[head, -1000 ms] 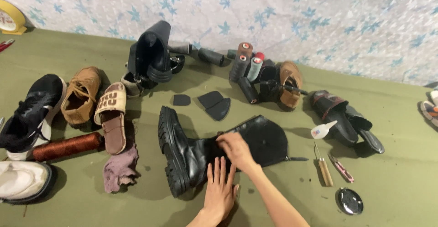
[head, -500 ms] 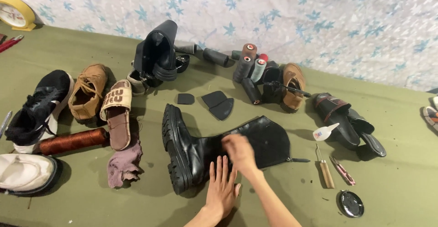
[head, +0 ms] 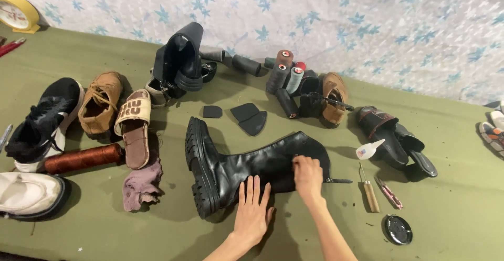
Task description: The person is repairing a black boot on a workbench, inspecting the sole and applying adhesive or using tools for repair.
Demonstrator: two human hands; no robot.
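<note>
Boot: tall black leather boot lying on its side mid-table, chunky lugged sole facing left, shaft running right, zipper pull sticking out at the shaft end.
Left hand: left hand flat, palm down, fingers spread a little, pressed on the table cover at the boot's lower edge, fingertips touching the leather.
Right hand: right hand on the shaft near the zipper end, fingers curled and pressed together on the leather; cannot tell if it pinches anything.
Table: table covered in olive-green cloth, matte, slightly creased.
Packages: small white squeeze bottle with pointed nozzle, label too small to tell, right of the boot; round dark tin lid near front right.
Tools: wooden-handled awl and small pink tool side by side, right of the shaft.
Thread: copper-brown thread spool lying left; grey, teal and dark spools clustered at the back.
Scraps: black rubber heel pieces just behind the boot; mauve rag left of the sole.
Other shoes: tan lace-up shoe, beige sandal, black sneaker, white shoe, black slides.
Wall: pale, printed with blue star shapes; yellow round clock in the far left corner.
</note>
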